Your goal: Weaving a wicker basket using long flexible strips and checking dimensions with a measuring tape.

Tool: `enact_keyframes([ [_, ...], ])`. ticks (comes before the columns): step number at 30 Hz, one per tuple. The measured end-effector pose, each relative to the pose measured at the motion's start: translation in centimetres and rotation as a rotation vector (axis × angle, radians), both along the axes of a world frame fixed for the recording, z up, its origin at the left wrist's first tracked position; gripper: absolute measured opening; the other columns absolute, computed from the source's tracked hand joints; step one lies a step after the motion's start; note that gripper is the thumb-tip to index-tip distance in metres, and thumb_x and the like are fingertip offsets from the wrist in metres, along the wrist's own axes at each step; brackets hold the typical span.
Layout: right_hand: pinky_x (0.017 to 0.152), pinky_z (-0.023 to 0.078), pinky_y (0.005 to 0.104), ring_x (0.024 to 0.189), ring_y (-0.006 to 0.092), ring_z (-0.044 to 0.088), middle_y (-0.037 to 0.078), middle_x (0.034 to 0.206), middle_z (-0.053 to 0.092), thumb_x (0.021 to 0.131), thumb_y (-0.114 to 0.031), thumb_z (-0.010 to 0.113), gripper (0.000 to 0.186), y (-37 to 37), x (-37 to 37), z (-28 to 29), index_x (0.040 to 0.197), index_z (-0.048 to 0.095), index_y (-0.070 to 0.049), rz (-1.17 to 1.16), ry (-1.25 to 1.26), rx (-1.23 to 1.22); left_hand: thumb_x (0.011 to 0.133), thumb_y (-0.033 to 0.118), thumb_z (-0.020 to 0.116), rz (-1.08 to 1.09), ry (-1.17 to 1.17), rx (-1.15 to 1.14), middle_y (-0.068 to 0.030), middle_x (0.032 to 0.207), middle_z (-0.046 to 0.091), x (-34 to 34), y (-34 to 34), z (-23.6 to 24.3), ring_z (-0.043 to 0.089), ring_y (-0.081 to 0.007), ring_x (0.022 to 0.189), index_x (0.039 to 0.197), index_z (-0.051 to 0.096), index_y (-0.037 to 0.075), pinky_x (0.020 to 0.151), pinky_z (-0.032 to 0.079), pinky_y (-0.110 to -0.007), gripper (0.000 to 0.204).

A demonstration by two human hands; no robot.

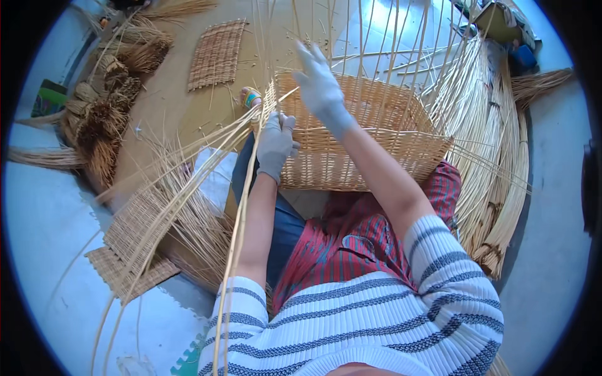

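Note:
A half-woven wicker basket (370, 156) rests across my lap, with long bare stakes (394, 47) rising from its far side. My left hand (274, 143), in a grey glove, is closed around the basket's left corner. Long loose strands (216, 153) run out from that corner to the left and toward me. Above the basket, just right of that corner, my gloved right hand (320, 88) is raised with its fingers stretched out and apart, holding nothing. Part of the weave is hidden behind my right forearm.
A square woven panel (216, 53) lies on the brown mat ahead. More woven panels (141, 225) lie at the left beside loose strands. Bundles of fibre (110, 113) line the far left; long pale bundles (492, 156) lie along the right. A sandalled foot (251, 98) shows beyond my left hand.

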State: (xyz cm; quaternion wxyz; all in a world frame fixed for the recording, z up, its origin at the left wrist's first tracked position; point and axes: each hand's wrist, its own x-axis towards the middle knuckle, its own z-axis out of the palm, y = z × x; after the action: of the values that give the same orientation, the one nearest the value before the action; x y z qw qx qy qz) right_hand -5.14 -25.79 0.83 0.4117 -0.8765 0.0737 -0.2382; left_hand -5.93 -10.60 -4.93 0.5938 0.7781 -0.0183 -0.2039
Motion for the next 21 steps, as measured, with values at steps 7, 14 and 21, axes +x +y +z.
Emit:
enact_keyframes([
  [7,0.063,0.056,0.0325,0.082,0.0188,0.068,0.010,0.092,0.070,0.105,-0.017,0.050,0.030,-4.9,-10.5,-5.2,0.135,0.045,-0.013,0.108,-0.279,0.846,0.095,0.015,0.069,-0.055,-0.037,-0.014,-0.0040,0.078,0.057,0.2,0.2,-0.3,0.063,-0.0147,0.055,0.100,0.051,0.006,0.042,0.053,-0.029,0.020],
  [14,0.089,0.053,0.0387,0.098,0.0229,0.066,0.014,0.106,0.068,0.105,-0.009,0.048,0.015,-4.2,-15.5,-7.9,0.113,0.059,-0.003,0.378,-0.299,1.110,0.086,0.022,0.081,0.156,0.035,-0.087,-0.0114,0.091,0.067,-1.4,-2.5,1.1,0.059,-0.0125,0.051,0.140,0.043,0.002,0.041,0.048,-0.027,0.070],
  [21,0.053,0.045,0.0208,0.072,0.0099,0.065,0.002,0.088,0.070,0.100,-0.018,0.064,0.015,-8.4,-17.7,-7.8,0.111,0.065,-0.009,-0.367,0.018,1.051,0.101,0.031,0.057,-0.140,-0.706,0.204,-0.0155,0.111,0.069,-2.2,-5.3,0.1,0.068,-0.0321,0.094,0.130,0.057,0.009,0.080,0.054,-0.041,0.036],
])
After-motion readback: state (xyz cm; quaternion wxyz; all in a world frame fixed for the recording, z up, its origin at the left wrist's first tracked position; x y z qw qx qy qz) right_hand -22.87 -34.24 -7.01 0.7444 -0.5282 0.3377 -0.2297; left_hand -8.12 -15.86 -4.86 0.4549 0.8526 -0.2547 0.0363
